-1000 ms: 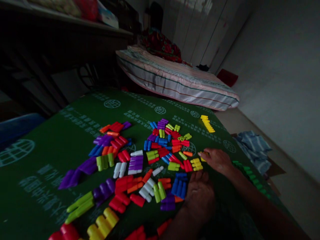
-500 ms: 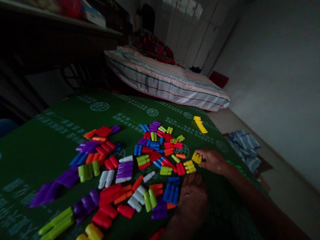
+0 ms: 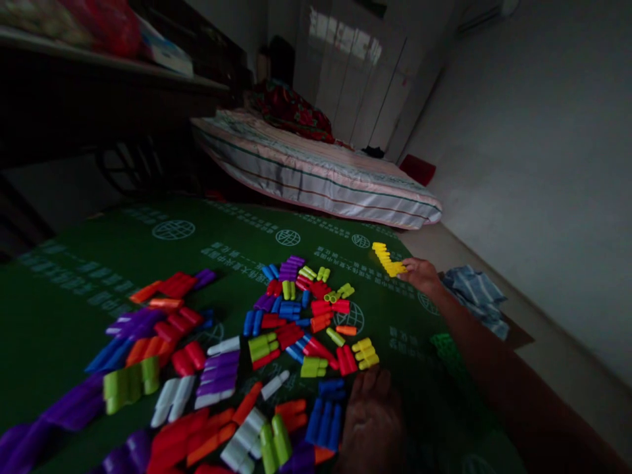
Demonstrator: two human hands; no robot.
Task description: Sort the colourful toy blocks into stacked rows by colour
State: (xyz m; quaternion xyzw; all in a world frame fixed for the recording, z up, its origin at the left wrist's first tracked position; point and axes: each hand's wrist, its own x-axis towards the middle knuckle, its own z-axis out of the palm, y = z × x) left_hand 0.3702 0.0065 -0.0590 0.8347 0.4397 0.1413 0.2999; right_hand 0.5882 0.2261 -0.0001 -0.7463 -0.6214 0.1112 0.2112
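Right hand [image 3: 421,274] at the green mat's [image 3: 123,263] far right edge, fingers curled against the near end of the yellow block row [image 3: 386,257], grip unclear; likely joining a piece, which needs straight alignment.

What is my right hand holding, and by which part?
The right hand meets the near end of the yellow block row with its fingertips; a closed grip cannot be told.

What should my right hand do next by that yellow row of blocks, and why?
Probably ease the right hand forward, pressing against the near end of the yellow plastic block row. It meets that end, and the row lies apart from the mixed pile of coloured blocks; the grip is too dim to read.
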